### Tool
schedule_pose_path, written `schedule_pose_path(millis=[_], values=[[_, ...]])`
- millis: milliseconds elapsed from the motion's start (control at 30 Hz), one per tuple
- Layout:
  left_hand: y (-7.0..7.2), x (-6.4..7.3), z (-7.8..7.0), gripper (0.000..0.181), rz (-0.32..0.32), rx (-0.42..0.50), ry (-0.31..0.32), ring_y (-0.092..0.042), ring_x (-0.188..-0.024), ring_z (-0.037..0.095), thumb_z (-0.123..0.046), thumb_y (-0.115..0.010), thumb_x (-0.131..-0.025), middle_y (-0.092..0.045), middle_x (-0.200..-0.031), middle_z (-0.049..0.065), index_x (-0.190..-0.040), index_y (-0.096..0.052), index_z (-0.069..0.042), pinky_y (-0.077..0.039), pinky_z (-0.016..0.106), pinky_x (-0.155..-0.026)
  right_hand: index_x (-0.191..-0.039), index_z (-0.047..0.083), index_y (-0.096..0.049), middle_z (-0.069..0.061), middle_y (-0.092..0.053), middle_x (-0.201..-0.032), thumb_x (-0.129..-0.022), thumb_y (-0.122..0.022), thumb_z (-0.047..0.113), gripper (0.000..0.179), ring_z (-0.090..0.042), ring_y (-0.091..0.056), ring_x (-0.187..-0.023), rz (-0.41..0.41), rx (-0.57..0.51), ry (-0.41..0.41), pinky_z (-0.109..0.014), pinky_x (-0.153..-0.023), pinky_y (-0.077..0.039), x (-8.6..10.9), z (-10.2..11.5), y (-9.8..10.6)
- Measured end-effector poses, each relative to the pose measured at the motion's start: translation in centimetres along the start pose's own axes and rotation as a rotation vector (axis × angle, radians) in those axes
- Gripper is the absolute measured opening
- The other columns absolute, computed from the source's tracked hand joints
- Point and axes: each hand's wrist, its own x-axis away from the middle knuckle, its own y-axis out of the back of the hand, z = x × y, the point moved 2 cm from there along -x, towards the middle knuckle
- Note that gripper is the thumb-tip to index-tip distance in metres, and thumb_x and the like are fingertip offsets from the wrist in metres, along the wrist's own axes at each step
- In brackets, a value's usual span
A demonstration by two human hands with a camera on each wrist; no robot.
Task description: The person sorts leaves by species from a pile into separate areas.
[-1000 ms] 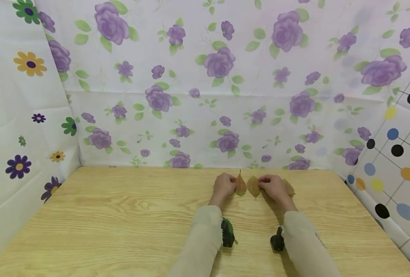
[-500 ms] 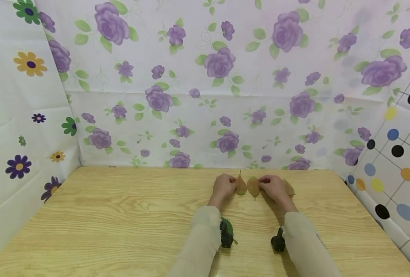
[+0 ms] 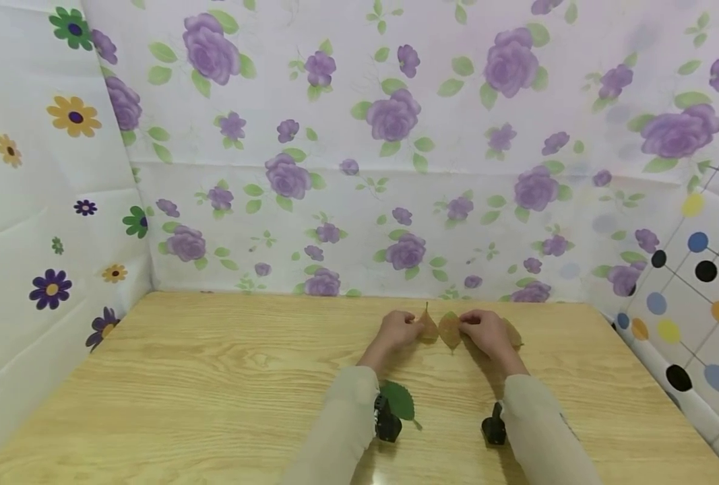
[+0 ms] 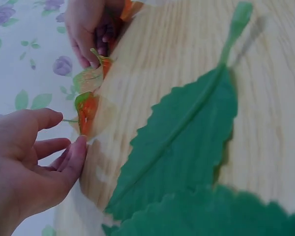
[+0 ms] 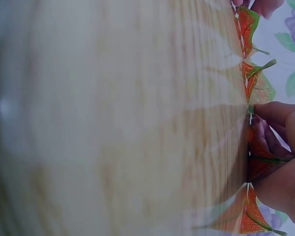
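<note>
Orange-green leaves stand in a row along the table's far edge. In the head view my left hand [image 3: 399,330] is beside the leftmost leaf [image 3: 428,328]; in the left wrist view its thumb and fingers are spread apart, close to that leaf [image 4: 87,113]. My right hand [image 3: 483,330] pinches the edge of the neighbouring leaf [image 3: 449,330] between thumb and fingertips. Another leaf [image 3: 512,333] shows to the right, partly behind that hand. The right wrist view shows a further leaf [image 5: 260,164] behind the right fingers. By the left forearm lies a green serrated leaf [image 3: 399,400].
A second green leaf [image 4: 211,216] fills the bottom of the left wrist view. Black wrist cameras hang under both sleeves. Flowered cloth [image 3: 347,202] walls off the table [image 3: 213,377] at the back, with patterned cloth at both sides.
My left hand's fingers have come off the leftmost leaf, and its forearm has shifted left, uncovering more of the green leaf. The right hand stays at its leaf. The head view has shifted slightly.
</note>
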Motion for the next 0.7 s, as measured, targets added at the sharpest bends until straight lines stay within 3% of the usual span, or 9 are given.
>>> schedule_pose_path(millis=[67,267,400,533,700], values=[[0.3,0.3,0.0,0.041,0.031,0.051,0.031,-0.060,-0.107,0.034,-0.016,-0.060,-0.095,-0.061,-0.119,0.023,-0.125,-0.057,0.011,-0.049,0.039,-0.092,-0.110,-0.006,-0.067,-0.023,-0.065,-0.109,-0.093,-0.061,0.007,0.022,-0.039,-0.059,-0.102,-0.002,-0.002,0.001,-0.050,-0.088,-0.048,0.1,-0.1,0.0],[1.1,1.1,0.1,0.043,0.151,0.101,0.047,-0.062,-0.101,0.029,-0.023,-0.057,-0.099,-0.058,-0.126,0.020,-0.131,-0.054,0.005,-0.052,0.039,-0.086,-0.110,-0.006,-0.066,-0.024,-0.064,-0.110,-0.094,-0.060,0.009,0.023,-0.040,-0.058,-0.103,0.012,-0.037,-0.012,-0.050,-0.088,-0.047,0.2,-0.4,0.0],[2.3,2.1,-0.4,0.045,0.197,0.090,0.002,-0.055,-0.115,0.032,-0.027,-0.057,-0.098,-0.056,-0.129,0.017,-0.134,-0.053,0.002,-0.049,0.042,-0.092,-0.112,-0.006,-0.065,-0.023,-0.063,-0.111,-0.096,-0.059,0.011,0.025,-0.039,-0.057,-0.103,0.020,-0.056,-0.016,-0.049,-0.086,-0.049,0.1,-0.7,0.0],[3.5,3.7,-0.9,0.044,0.233,0.052,-0.064,-0.053,-0.118,0.031,-0.027,-0.056,-0.098,-0.056,-0.128,0.015,-0.133,-0.055,0.001,-0.049,0.042,-0.091,-0.113,-0.006,-0.065,-0.022,-0.064,-0.110,-0.096,-0.060,0.012,0.025,-0.038,-0.058,-0.103,0.020,-0.043,-0.009,-0.048,-0.086,-0.049,-0.1,-0.9,0.1],[4.7,6.3,-1.1,0.040,0.288,-0.070,-0.208,-0.056,-0.114,0.029,-0.023,-0.055,-0.099,-0.058,-0.128,0.014,-0.131,-0.056,0.002,-0.050,0.036,-0.089,-0.112,-0.006,-0.065,-0.023,-0.064,-0.108,-0.095,-0.059,0.010,0.024,-0.039,-0.059,-0.101,0.020,-0.023,0.018,-0.049,-0.085,-0.049,-0.2,-0.7,0.1]])
